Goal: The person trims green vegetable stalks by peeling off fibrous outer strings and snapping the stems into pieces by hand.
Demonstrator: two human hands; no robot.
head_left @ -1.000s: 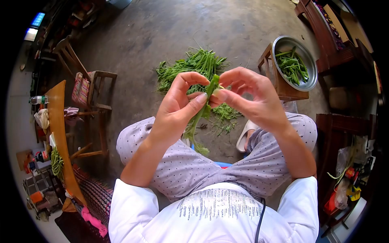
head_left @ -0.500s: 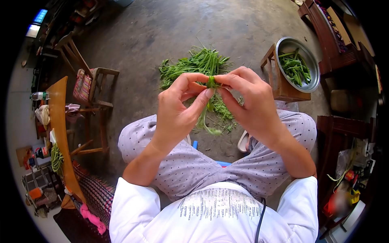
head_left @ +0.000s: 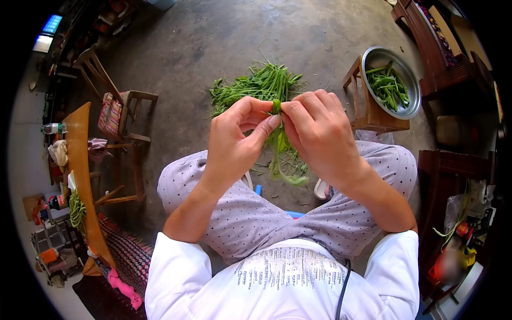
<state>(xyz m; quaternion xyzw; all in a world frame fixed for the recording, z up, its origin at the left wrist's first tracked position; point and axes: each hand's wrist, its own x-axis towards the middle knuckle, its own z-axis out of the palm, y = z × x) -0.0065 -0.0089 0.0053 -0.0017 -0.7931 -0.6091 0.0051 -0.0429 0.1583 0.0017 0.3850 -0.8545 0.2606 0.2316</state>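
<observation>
Between my two hands is a green leafy stem point(head_left: 277, 108), pinched by the fingertips of both. My left hand point(head_left: 234, 141) grips it from the left with thumb and forefinger. From the other side, my right hand point(head_left: 322, 136) closes on it with curled fingers. A pale, thin end of the stem dangles below, slightly blurred. Beyond my hands, a heap of long green stems and leaves point(head_left: 269, 80) lies on the concrete floor. Loose bits of greens are scattered under my hands, partly hidden by them.
A metal basin point(head_left: 411, 109) holding cut green stems rests on a wooden stool point(head_left: 384, 125) at the right. Left are a wooden chair point(head_left: 128, 114) and a wooden tabletop edge point(head_left: 81, 160). Dark wooden furniture point(head_left: 453, 165) stands far right. My knees flank the work.
My right hand has turned inward, its fingers more curled around the stem. The dangling end hangs slightly lower and has swung right. My left hand barely moves.
</observation>
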